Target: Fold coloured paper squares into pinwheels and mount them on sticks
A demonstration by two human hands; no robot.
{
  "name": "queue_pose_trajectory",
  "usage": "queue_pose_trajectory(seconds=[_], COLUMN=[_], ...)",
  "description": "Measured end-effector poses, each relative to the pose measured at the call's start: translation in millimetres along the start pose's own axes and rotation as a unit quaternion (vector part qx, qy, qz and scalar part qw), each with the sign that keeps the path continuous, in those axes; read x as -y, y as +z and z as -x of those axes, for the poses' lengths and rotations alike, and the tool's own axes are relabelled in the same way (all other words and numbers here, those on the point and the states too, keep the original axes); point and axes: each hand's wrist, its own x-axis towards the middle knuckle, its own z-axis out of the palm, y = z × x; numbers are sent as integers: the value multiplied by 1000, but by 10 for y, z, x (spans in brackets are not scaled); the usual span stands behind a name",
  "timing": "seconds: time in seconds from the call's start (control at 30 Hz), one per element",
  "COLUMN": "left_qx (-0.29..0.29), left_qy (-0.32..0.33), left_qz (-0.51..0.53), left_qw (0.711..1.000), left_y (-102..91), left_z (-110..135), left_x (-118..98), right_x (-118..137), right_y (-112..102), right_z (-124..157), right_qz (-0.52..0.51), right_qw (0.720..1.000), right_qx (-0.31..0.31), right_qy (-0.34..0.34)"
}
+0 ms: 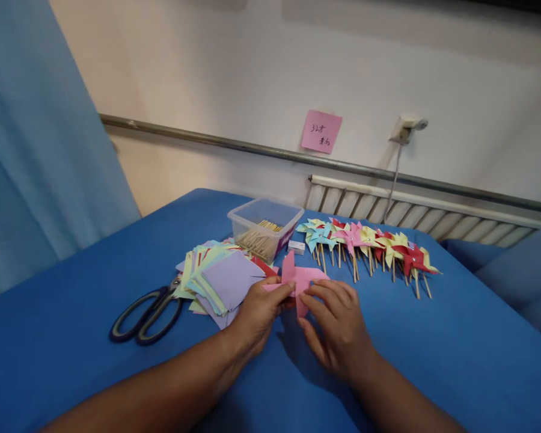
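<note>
A pink folded-paper pinwheel head (299, 277), with flat pointed vanes fanning out from its middle and no stick on it, sits just above the blue cloth-covered table (433, 361), near the middle of the tabletop and close in front of the person. There is one such piece in hand. The left hand (258, 313) pinches its left vane between thumb and forefinger. The right hand (338, 328) has its fingers curled down onto the lower right vane, with the thumb tip pressed against the paper, so both hands are closed on the same piece.

Just left of it, touching the left hand, lies one loose stack of coloured paper squares (216, 278); the top sheet is lilac, with green, yellow, pink and red edges showing beneath. The sheets overlap too much to count. One pair of black-handled scissors (146, 316) lies beside the stack, farther left.

Behind the stack stands one clear rectangular plastic tub (270, 211) holding thin wooden sticks (261, 236). One small white box (296, 246) lies just right of the tub. To the right runs one row of finished paper pinwheels on wooden sticks (369, 245) in blue, yellow, pink and red; they overlap, so I cannot count them exactly. One pink sticky note (321, 131) with handwriting hangs on the wall.
</note>
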Motion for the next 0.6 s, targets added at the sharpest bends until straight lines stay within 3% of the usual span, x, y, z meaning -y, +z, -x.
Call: queue_pose_trajectory(seconds=[0.17, 0.3, 0.4, 0.5, 0.6], left_qx=[4, 11, 39, 99, 130], left_qy=[-36, -73, -91, -108, -101], left_qz=[-40, -109, -182, -238, -298], left_qw=[999, 991, 978, 960, 940], left_y=[-17, -4, -17, -60, -99], left_z=[8, -2, -10, -11, -3], left_x=[42, 112, 149, 173, 196], right_x=[-179, -440, -651, -771, -762], right_y=[-9, 17, 189, 529, 935], right_z=[-1, -546, -1272, -1962, -2353], right_qz=[-50, -57, -56, 19, 26], right_qw=[990, 979, 986, 952, 929], right_qx=[-114, -169, -33, 242, 331], right_qy=[67, 101, 151, 188, 165])
